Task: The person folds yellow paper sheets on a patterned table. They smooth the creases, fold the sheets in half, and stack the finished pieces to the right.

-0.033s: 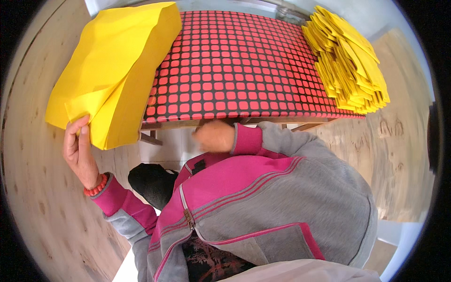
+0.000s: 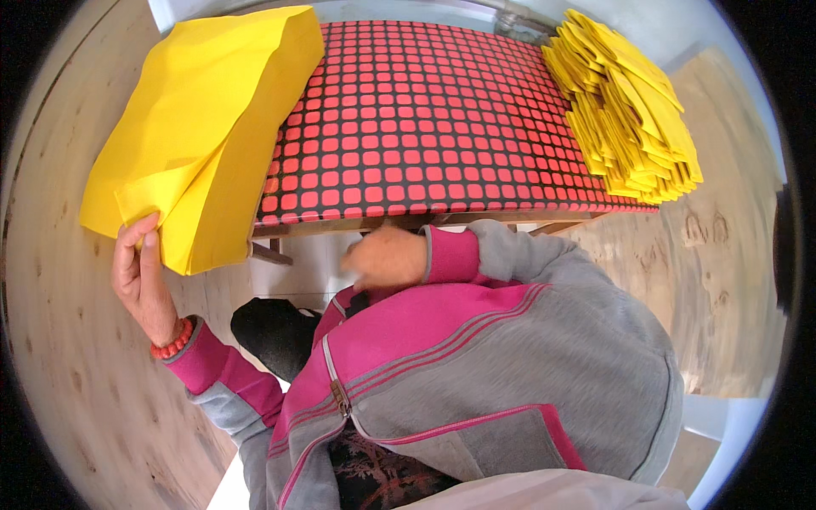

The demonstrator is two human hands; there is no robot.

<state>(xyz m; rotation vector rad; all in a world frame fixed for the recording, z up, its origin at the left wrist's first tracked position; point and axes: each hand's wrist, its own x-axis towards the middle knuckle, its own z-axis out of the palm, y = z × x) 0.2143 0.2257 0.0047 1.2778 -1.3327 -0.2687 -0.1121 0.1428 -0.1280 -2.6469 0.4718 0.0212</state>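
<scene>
A tall stack of yellow cloth-like sheets (image 2: 229, 93) stands at the left end of the table, its near end overhanging the front edge. My left hand (image 2: 143, 276) is at the stack's near corner, thumb and fingers closed on the folded-back corner of the top yellow sheet (image 2: 157, 189). My right hand (image 2: 389, 257) hovers over my lap, just in front of the table's front edge. Its fingers are blurred, and I cannot make out anything in them.
A red-and-black checked cover lies on the table (image 2: 425, 119) between the stack and a pile of folded yellow pieces (image 2: 633, 119) at the right end. Light wooden boards (image 2: 722, 246) are to the right. A pipe (image 2: 518, 19) runs behind the table.
My right hand has shifted very slightly down and its fingers are posed a little differently. My left hand stays on the sheet's corner. The whole view has shifted a touch.
</scene>
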